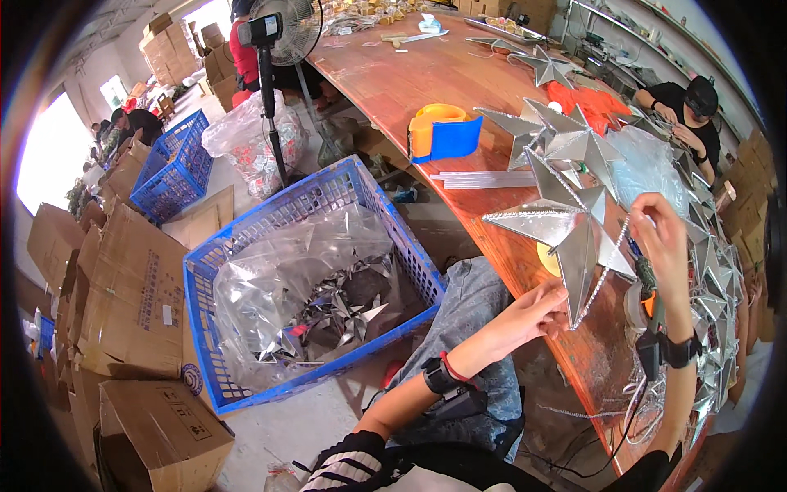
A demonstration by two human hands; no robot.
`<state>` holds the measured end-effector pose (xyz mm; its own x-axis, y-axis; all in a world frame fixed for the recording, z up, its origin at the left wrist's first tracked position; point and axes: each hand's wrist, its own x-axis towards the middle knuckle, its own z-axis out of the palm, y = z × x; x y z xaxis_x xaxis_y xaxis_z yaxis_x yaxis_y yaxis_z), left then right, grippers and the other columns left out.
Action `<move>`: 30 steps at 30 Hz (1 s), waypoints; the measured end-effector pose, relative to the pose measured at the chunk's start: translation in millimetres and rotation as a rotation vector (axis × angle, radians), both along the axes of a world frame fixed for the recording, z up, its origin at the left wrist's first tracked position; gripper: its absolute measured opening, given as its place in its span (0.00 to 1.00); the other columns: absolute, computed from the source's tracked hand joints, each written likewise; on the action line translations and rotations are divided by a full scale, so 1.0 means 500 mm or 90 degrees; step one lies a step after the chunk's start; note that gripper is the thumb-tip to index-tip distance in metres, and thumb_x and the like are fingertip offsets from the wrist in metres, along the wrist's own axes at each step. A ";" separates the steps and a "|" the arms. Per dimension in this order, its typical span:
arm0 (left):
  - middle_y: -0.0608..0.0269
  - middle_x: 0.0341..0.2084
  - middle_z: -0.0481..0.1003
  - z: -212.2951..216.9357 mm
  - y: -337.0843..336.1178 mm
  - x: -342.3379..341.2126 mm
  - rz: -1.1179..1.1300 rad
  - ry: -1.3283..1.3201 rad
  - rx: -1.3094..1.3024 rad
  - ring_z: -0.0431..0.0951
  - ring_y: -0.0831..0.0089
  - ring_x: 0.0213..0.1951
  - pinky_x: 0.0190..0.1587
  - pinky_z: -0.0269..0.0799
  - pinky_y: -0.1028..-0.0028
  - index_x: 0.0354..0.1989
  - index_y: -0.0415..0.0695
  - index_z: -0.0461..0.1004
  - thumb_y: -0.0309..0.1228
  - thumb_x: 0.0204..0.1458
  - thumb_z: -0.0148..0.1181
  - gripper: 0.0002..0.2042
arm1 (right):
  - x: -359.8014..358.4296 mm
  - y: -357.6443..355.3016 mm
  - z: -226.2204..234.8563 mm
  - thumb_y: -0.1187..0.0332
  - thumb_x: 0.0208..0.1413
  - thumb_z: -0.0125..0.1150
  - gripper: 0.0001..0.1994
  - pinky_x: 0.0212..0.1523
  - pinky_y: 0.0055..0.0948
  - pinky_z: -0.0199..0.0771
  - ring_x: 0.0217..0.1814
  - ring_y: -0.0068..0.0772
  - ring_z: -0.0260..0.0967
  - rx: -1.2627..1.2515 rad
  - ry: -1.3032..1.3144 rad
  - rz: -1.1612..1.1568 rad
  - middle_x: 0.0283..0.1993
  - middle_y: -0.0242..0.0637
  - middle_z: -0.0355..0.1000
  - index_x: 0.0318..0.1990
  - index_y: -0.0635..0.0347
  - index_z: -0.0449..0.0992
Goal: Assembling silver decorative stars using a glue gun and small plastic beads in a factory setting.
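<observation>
Silver foil star (571, 232), large and faceted, held above the near edge of the wooden table (426, 78). Left hand (537, 310): fingers pressed against the lowest star point, gripping it from below. Right hand (660, 234): fingers closed, pinching the beaded silver trim (602, 275) along the star's right edge; glue gun (648, 316) just below this hand, whether gripped cannot be told. Behind the star: further silver stars (566, 135) lying on the table, more stacked along the right edge. Further back: orange and blue tape dispenser (443, 131). Left of the table, on the floor: blue plastic crate (311, 205) lined with clear plastic, filled with silver star pieces. Beyond the crate: cardboard boxes (131, 287) and a standing fan (283, 33).
</observation>
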<state>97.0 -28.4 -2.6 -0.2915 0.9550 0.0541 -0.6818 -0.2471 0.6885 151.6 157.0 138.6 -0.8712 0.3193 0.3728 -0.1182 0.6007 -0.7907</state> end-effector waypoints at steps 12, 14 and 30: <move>0.72 0.32 0.68 0.010 -0.003 -0.003 -0.016 -0.017 0.011 0.66 0.84 0.30 0.30 0.59 0.84 0.55 0.48 0.57 0.43 0.59 0.43 0.19 | -0.047 0.051 -0.101 0.75 0.53 0.54 0.04 0.26 0.15 0.63 0.25 0.15 0.63 -0.079 0.037 0.040 0.31 0.27 0.68 0.37 0.61 0.70; 0.72 0.32 0.69 0.004 0.001 -0.002 -0.023 -0.019 0.021 0.67 0.84 0.30 0.30 0.59 0.84 0.54 0.48 0.58 0.43 0.59 0.44 0.19 | -0.046 0.041 -0.100 0.75 0.53 0.54 0.04 0.25 0.15 0.63 0.24 0.15 0.63 -0.095 0.038 0.032 0.31 0.28 0.68 0.37 0.61 0.70; 0.64 0.42 0.73 0.008 -0.004 -0.008 -0.018 -0.002 -0.009 0.68 0.86 0.32 0.31 0.60 0.85 0.52 0.45 0.61 0.43 0.59 0.44 0.19 | -0.053 -0.008 -0.096 0.72 0.56 0.51 0.04 0.11 0.13 0.60 0.19 0.13 0.61 -0.127 0.057 0.007 0.25 0.28 0.64 0.37 0.62 0.67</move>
